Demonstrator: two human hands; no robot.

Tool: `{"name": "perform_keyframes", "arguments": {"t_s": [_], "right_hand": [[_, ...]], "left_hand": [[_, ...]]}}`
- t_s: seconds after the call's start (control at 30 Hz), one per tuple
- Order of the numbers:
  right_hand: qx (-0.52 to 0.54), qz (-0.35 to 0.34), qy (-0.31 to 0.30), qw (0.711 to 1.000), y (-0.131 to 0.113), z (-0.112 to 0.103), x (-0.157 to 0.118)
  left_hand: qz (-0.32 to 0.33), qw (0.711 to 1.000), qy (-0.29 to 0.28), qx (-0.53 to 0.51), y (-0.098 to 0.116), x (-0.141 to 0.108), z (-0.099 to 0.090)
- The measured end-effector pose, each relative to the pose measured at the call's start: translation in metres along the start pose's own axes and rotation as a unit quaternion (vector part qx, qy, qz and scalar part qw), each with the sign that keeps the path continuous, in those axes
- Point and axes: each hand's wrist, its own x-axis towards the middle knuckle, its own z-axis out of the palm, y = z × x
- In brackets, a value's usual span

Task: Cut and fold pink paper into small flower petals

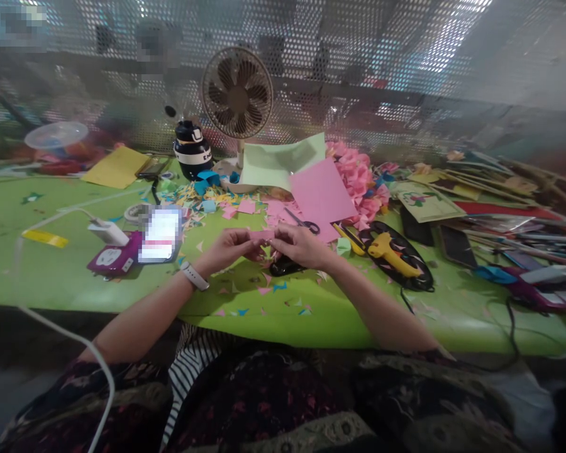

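Both hands meet over the green table, fingers pinched on one small piece of pink paper. My left hand grips its left side and my right hand its right side. Part of the piece is hidden behind the fingers. Just beyond my right hand lie black-handled scissors on pink paper. A black object sits below my right hand, partly covered, and I cannot make out its kind. To the right are a yellow cutter and a yellow glue gun on a dark oval tray.
Behind stand a fan, a dark bottle and pink paper flowers. Left of my hands are a lit phone and a white charger with its cable. Paper scraps litter the table. A pink sheet leans against a green one.
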Motion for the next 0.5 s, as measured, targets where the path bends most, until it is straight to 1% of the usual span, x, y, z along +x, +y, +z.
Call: {"name": "perform_keyframes", "arguments": {"t_s": [0.13, 0.27, 0.43, 0.5], "right_hand": [[0.026, 0.021, -0.027, 0.999, -0.0055, -0.0078, -0.0019], [0.047, 0.021, -0.03, 0.998, -0.0094, -0.0094, -0.0041], [0.034, 0.012, -0.038, 0.999, -0.0104, -0.0066, -0.0055], [0.014, 0.0, -0.026, 1.0, -0.0101, -0.005, -0.0056]], "left_hand": [[0.001, 1.0, 0.01, -0.012, 0.0, 0.0007, -0.0014], [0.001, 1.0, 0.01, -0.021, 0.0037, -0.0015, -0.0015], [-0.008, 1.0, 0.008, -0.021, 0.0054, -0.0027, -0.0001], [-0.008, 1.0, 0.003, -0.025, 0.005, -0.0026, 0.0006]]}}
